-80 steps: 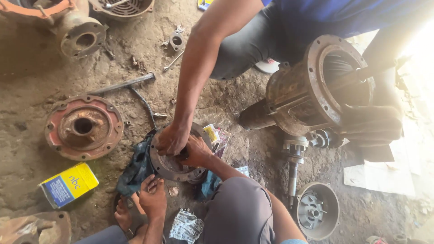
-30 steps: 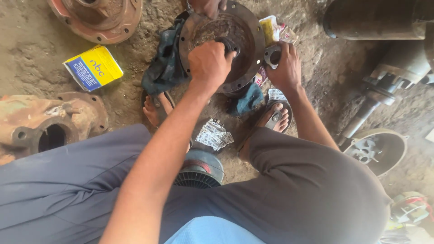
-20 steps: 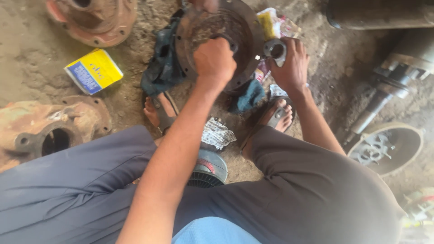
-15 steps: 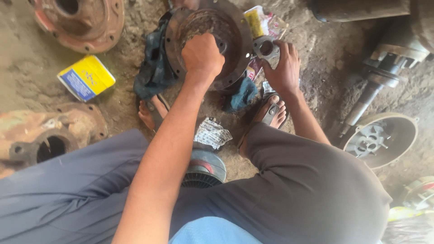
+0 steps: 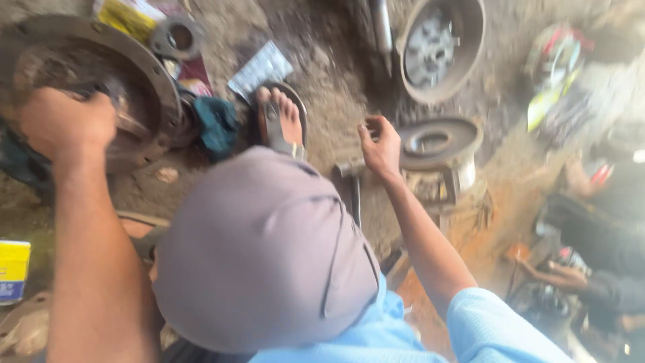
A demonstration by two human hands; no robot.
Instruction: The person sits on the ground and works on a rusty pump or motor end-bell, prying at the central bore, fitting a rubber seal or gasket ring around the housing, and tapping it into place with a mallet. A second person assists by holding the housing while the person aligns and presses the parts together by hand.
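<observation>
Compared with half a second earlier, the view has been swung to the right: the round rusty cover plate [image 5: 94, 87], then near the top centre, is now seen at the upper left, and ground to the right that was out of view is now shown. The left hand [image 5: 64, 124] is still kept on the plate, fingers curled down into its dished face; whether anything is gripped there cannot be told through the blur. The right hand [image 5: 379, 148], earlier laid by the small ring [image 5: 176, 39] beside the plate, has been moved well away to the right and is now held above a hammer [image 5: 351, 185] lying on the dirt, fingers loosely spread and closed on nothing; the two hands are well apart. Just beyond the right hand a grey flanged housing [image 5: 437, 144] is seen, and farther up a round bowl-shaped casing [image 5: 440, 47]. A sandalled foot [image 5: 279, 121] is planted between the plate and the hammer, with a blue rag [image 5: 216, 124] just beside the plate's right edge. A yellow box [image 5: 13, 269] is cut off by the left edge. Open dirt is left between the foot and the housing, while the right edge is crowded with blurred clutter.
</observation>
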